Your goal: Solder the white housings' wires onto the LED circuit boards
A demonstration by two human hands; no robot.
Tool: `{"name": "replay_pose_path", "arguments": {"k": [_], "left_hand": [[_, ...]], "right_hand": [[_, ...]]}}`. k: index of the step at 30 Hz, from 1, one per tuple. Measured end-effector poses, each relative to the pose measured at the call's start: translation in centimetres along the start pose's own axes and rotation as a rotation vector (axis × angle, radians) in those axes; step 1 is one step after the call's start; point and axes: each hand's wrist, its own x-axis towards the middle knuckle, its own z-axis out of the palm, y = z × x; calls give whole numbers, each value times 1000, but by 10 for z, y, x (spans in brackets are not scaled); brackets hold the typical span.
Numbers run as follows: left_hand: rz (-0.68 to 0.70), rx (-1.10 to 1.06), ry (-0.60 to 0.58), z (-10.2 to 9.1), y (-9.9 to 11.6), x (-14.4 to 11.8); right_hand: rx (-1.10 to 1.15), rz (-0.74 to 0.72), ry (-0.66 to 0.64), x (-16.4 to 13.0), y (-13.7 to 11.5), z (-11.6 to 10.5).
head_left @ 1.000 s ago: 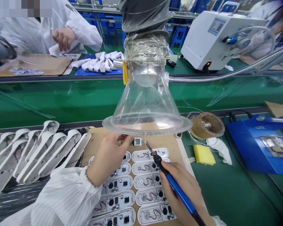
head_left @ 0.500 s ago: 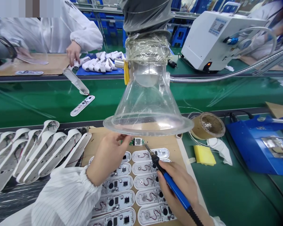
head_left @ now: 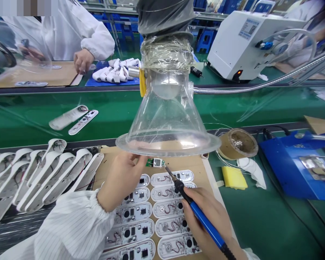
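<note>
- Right hand, nearest the camera at 5 o'clock: fingers wrapped shut around the blue handle of a soldering iron. The iron slants up toward 11 o'clock.
- Iron's tip sits at the lower right corner of a small green circuit board; whether it touches cannot be told.
- Under the iron: two columns of white oval boards with red wires and black parts, laid flat on a brown cardboard sheet.
- Left hand, at 9 o'clock from the iron, in a white striped sleeve: fingers curled, tips at the left edge of the green board and seeming to steady it. The grip itself is hidden under the hood's rim.
- Green board lies at the top of the cardboard sheet, just below the rim of a clear fume hood.
- At 9 o'clock from the left hand: a fanned row of long white shells, overlapping.
- At 3 o'clock from the iron: a yellow sponge, white wadding, a solder spool, then a blue station.
- Beyond: a green belt carrying one shell and one board side by side.
- Far side, 11 o'clock: a co-worker's hand near white tubes. At 1 o'clock: a white machine.
</note>
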Motion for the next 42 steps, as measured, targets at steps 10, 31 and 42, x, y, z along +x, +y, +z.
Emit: {"name": "replay_pose_path", "arguments": {"k": [10,31,42], "left_hand": [[19,-90,74,-11,-34,32],[410,575,-487,12,-30,21],[89,511,-217,40,-21,41]], "right_hand": [[-60,27,41,9,6,-22],[-64,331,302,7,2,-33],[-67,422,406,10,2,-40]]}}
